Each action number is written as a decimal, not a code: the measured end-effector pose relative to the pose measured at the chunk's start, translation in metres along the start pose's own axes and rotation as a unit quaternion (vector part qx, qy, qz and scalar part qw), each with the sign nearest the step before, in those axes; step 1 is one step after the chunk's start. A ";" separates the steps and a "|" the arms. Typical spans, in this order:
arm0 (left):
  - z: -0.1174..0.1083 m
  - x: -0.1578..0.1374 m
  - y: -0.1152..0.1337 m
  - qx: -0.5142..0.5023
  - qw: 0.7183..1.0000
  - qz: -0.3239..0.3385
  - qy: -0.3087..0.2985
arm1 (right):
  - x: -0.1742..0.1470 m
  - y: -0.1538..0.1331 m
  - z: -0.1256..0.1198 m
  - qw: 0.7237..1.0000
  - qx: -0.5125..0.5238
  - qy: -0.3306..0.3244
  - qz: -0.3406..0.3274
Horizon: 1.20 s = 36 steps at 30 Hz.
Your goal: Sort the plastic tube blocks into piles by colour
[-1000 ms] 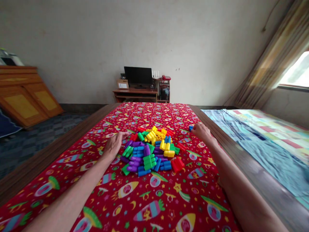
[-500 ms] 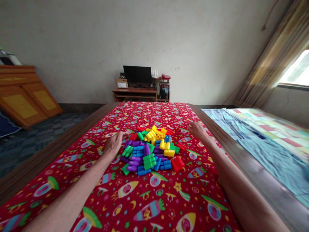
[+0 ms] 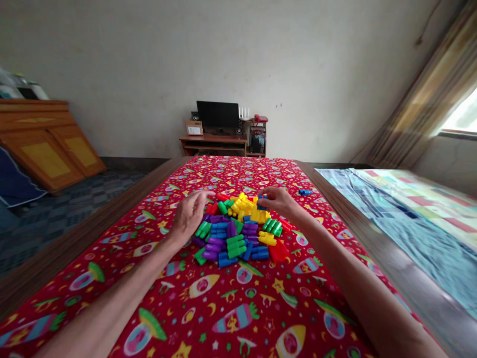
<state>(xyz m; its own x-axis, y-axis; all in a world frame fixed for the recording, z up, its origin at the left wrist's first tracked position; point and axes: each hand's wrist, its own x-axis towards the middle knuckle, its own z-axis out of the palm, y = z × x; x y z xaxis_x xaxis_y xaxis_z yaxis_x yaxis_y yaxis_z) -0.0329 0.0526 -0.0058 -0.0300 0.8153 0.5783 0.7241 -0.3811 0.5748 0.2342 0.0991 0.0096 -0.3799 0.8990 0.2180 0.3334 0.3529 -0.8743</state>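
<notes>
A pile of plastic toy blocks in yellow, green, purple, blue and red lies on a red patterned cloth (image 3: 223, 330). At its far right side my right hand (image 3: 278, 201) pinches a blue block (image 3: 262, 202), partly hidden by the fingers. My left hand (image 3: 189, 213) is beside the pile's left edge, fingers stretched out, holding nothing. Close to it are a green block (image 3: 203, 229) and a red block (image 3: 211, 208). A separate blue block (image 3: 305, 192) lies on the cloth to the right, beyond my right hand. Purple blocks (image 3: 214, 247) are at the near left of the pile.
The cloth covers a long table with a dark wooden edge (image 3: 357, 228). Beyond it stands a desk (image 3: 214, 140) with a monitor (image 3: 218, 115). To the right is a bed (image 3: 402, 214); a wooden cabinet (image 3: 48, 149) stands at the left.
My right hand has moved left to the pile and now grips a blue block. The lone blue block shows where that hand was. My left hand stays beside the pile; the view has shifted slightly.
</notes>
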 end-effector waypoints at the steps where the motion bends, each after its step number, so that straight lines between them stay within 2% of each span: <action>1: 0.000 -0.001 0.016 -0.009 0.999 0.047 -0.019 | 0.000 -0.002 0.000 0.998 0.059 0.007 -0.006; 3: 0.007 -0.004 0.043 -0.023 0.992 0.103 -0.064 | -0.001 -0.008 0.002 0.990 0.142 -0.004 -0.024; 5: 0.017 -0.011 0.059 -0.013 0.988 0.111 -0.102 | -0.004 -0.014 0.009 0.983 0.178 -0.031 -0.040; 8: 0.032 -0.019 0.062 0.023 0.989 0.068 -0.132 | -0.008 -0.021 0.022 0.979 0.186 -0.066 -0.040; 10: 0.036 -0.021 0.055 0.035 0.988 0.047 -0.142 | -0.008 -0.021 0.026 0.981 0.185 -0.049 -0.032; 13: 0.031 -0.017 0.044 0.042 0.985 0.055 -0.156 | -0.003 -0.013 0.018 0.980 0.194 0.041 -0.031; 16: 0.022 -0.011 0.038 0.064 0.982 0.072 -0.160 | 0.007 0.008 -0.011 0.971 0.173 0.168 -0.008; 19: 0.019 -0.007 0.033 0.065 0.982 0.099 -0.149 | 0.013 0.039 -0.049 0.956 0.089 0.274 0.060; 23: 0.022 -0.005 0.026 0.057 0.982 0.114 -0.139 | 0.006 0.079 -0.089 0.928 -0.030 0.341 0.147; 27: 0.023 -0.005 0.022 0.058 0.980 0.133 -0.135 | -0.008 0.100 -0.110 0.919 -0.078 0.347 0.171; 31: 0.023 -0.006 0.021 0.057 0.977 0.149 -0.139 | -0.006 0.095 -0.115 0.909 -0.101 0.363 0.179; 34: 0.025 -0.008 0.018 0.062 0.978 0.150 -0.133 | 0.004 0.070 -0.098 0.920 -0.133 0.337 0.149; 36: 0.028 -0.009 0.015 0.070 0.979 0.150 -0.119 | 0.009 0.046 -0.073 0.950 -0.160 0.254 0.082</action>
<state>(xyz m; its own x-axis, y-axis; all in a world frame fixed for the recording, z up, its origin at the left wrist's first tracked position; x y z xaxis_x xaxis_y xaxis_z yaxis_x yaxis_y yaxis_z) -0.0025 0.0515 -0.0181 0.3475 0.7610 0.5478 0.7638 -0.5686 0.3053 0.3094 0.1423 0.0030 0.1385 0.9293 0.3424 0.6283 0.1848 -0.7557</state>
